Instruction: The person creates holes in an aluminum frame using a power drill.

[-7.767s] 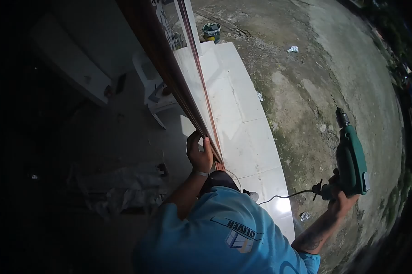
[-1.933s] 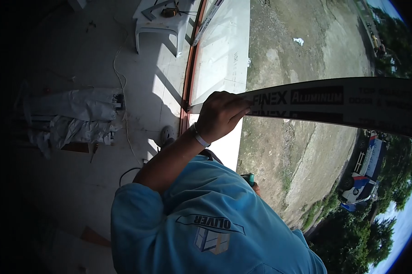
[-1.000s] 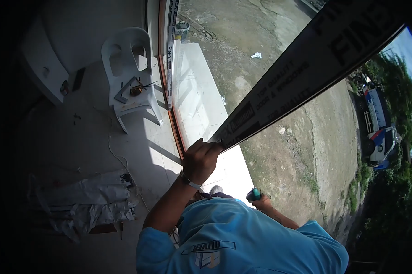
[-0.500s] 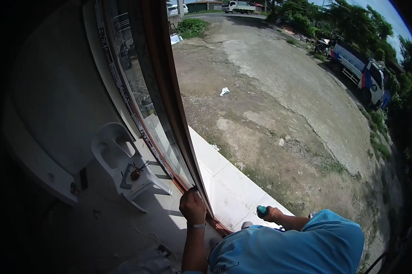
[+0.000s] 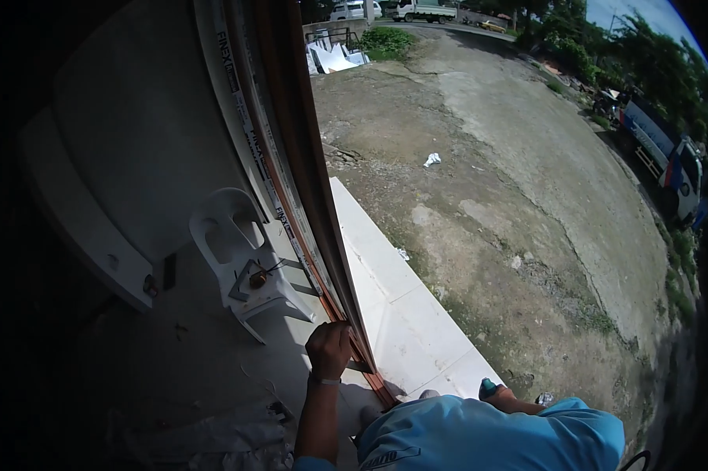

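Observation:
My left hand (image 5: 329, 350), with a band at the wrist, is closed at the edge of a brown-framed door panel (image 5: 332, 251). The fingers curl against the inner side of the frame, low down near the brown floor track (image 5: 381, 389). On the outer side, over the edge of the white tiled step, my right hand (image 5: 498, 395) is wrapped round a teal object with a rounded end (image 5: 488, 386). Most of that object is hidden by the fingers, and I cannot tell its kind.
Indoors stands a white plastic chair (image 5: 240, 251) with a square-shaped tool (image 5: 246, 289) and a small orange-brown item (image 5: 258, 278) on its seat. Pale tiles (image 5: 416, 314) border rough ground outside. A truck (image 5: 667, 157) is parked at the far right. Clear plastic sheeting (image 5: 220, 439) lies on the floor.
The view has swung left, so the surroundings sit further right. The door panel now appears more edge-on, with less glass showing. Both hands keep their grip; the right hand appears lower and further right.

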`<state>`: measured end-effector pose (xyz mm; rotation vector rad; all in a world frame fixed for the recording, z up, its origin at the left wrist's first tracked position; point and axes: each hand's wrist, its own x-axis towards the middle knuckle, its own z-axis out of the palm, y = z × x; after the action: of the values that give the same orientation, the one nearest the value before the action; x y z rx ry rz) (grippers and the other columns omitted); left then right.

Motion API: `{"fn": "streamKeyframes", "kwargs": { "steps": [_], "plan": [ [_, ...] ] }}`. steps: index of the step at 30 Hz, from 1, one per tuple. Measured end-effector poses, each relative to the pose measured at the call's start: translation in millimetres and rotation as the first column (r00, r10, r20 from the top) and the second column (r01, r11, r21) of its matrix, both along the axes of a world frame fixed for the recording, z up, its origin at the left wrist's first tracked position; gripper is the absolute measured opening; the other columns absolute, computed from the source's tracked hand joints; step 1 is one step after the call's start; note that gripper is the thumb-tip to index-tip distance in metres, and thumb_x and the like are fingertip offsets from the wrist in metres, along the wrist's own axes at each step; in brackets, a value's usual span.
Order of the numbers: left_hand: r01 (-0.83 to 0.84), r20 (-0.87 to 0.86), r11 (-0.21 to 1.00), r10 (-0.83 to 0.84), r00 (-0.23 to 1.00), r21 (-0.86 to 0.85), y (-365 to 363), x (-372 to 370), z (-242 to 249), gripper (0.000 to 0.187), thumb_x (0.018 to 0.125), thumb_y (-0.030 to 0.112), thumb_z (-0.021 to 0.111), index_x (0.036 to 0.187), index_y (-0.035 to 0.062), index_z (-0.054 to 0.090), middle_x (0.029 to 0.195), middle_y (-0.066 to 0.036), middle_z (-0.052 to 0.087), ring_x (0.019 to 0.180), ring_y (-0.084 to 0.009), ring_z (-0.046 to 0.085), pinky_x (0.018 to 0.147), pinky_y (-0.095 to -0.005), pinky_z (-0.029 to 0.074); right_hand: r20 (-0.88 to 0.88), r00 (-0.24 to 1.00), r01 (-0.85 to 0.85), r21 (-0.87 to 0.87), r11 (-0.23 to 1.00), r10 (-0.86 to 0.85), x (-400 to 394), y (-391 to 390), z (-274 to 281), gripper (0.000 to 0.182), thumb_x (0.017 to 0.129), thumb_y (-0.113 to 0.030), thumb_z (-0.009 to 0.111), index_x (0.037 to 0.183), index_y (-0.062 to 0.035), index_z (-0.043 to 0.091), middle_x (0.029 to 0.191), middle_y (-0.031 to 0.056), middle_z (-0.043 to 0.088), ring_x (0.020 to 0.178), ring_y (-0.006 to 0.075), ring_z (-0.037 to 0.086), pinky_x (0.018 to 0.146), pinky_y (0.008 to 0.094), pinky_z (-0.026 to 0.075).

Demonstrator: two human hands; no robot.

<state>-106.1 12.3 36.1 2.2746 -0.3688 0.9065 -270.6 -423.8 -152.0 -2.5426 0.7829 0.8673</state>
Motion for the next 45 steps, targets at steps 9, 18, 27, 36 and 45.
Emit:
{"fn": "streamKeyframes", "kwargs": {
  "steps": [9,18,27,36,45],
  "plan": [
    [0.069,0.023,0.995,-0.071,0.997,0.076,6,16,-2,0.005,0.081,0.01,0.064,0.079,0.0056,0.062,0.077,-0.012,0.062,0.074,-0.0312,0.062,0.065,-0.0422,0.052,-0.129,0.989,0.077,-0.017,0.997,-0.079,9,-10,-1,0.068,0.071,-0.051,0.074,0.112,0.0006,0.059,0.087,0.0118,0.07,0.062,0.0194,0.068,0.057,0.0322,0.057],
    [0.065,0.061,0.996,-0.061,0.996,-0.059,0,4,-2,0.007,0.08,0.004,0.07,0.086,0.0039,0.067,0.079,-0.011,0.067,0.076,-0.0299,0.065,0.065,-0.0391,0.054,-0.058,0.995,0.08,0.027,0.996,-0.078,27,5,-1,0.068,0.07,-0.052,0.074,0.113,-0.001,0.06,0.09,0.0117,0.071,0.068,0.0196,0.07,0.062,0.0322,0.057],
    [0.139,-0.004,0.99,-0.139,0.99,0.019,12,11,0,0.005,0.078,0.002,0.07,0.081,0.0037,0.068,0.078,-0.013,0.068,0.074,-0.0313,0.066,0.064,-0.0415,0.054,-0.048,0.994,0.099,0.093,0.991,-0.095,27,-5,-31,0.07,0.072,-0.055,0.071,0.116,-0.0017,0.059,0.094,0.0119,0.071,0.073,0.0209,0.07,0.067,0.0329,0.057],
    [0.174,0.037,0.984,-0.176,0.984,0.036,15,25,-16,0.012,0.074,0.008,0.069,0.082,0.0057,0.062,0.082,-0.011,0.065,0.076,-0.0293,0.065,0.064,-0.0396,0.054,-0.148,0.983,0.114,0.004,0.993,-0.112,36,25,15,0.08,0.062,-0.052,0.08,0.121,-0.0025,0.059,0.109,0.0134,0.068,0.095,0.0235,0.067,0.081,0.0341,0.054],
    [0.081,0.048,0.977,-0.072,0.996,-0.199,7,8,-22,0.012,0.078,0.003,0.072,0.088,0.0041,0.065,0.083,-0.01,0.067,0.077,-0.0278,0.066,0.066,-0.0375,0.055,0.143,0.988,0.006,0.338,0.941,-0.058,53,56,28,0.034,0.069,-0.022,0.07,0.099,-0.0062,0.067,0.089,0.0071,0.07,0.082,0.0148,0.068,0.069,0.0299,0.053]
  ]
}}
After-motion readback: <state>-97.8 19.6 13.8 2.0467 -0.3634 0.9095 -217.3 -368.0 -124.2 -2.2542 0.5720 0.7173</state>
